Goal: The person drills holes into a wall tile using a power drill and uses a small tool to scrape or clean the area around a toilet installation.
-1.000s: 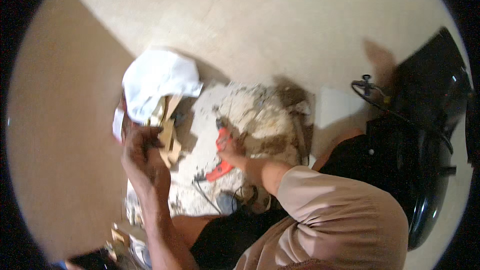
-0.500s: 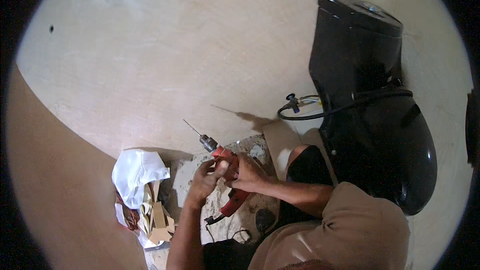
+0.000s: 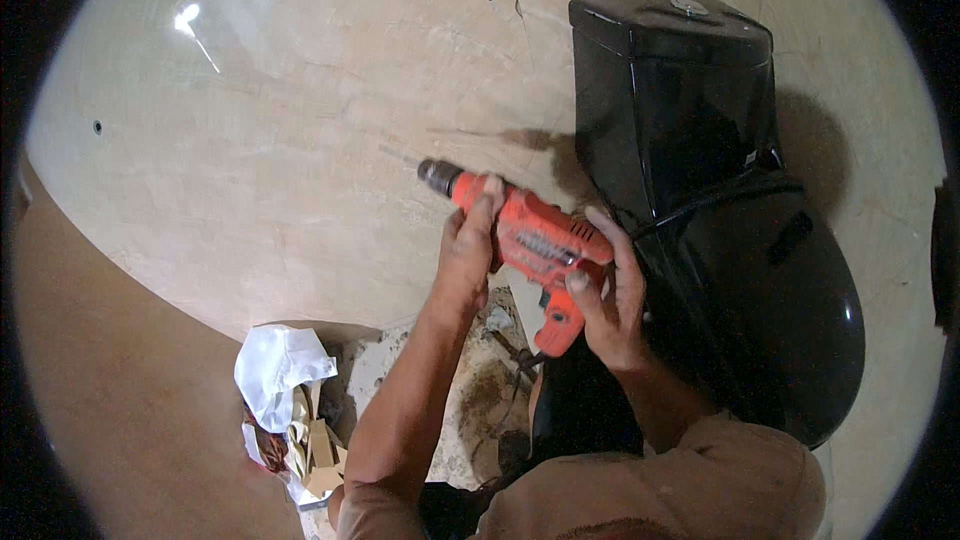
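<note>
A red corded power drill [image 3: 540, 230] is up in front of me, its dark chuck [image 3: 437, 177] and thin bit pointing toward the upper left at the pale wall. I cannot tell whether the bit touches the wall. My left hand [image 3: 472, 240] wraps round the front of the drill body, just behind the chuck. Around the rear of the body my right hand [image 3: 612, 300] is closed, thumb on the near side. Below it the red handle [image 3: 560, 323] hangs uncovered, with the cord leaving its end.
A glossy black toilet [image 3: 700, 240] stands close on my right, a dark hose across it. At lower left lie a white bag [image 3: 283, 370] and torn cardboard [image 3: 322, 455] on rough, stained floor [image 3: 470, 380]. The pale wall [image 3: 300, 190] has a small dark hole [image 3: 98, 127].
The drill has risen from low over the floor to in front of the wall, carried up and right by both hands. My right hand has shifted back along its body. The view has tilted.
</note>
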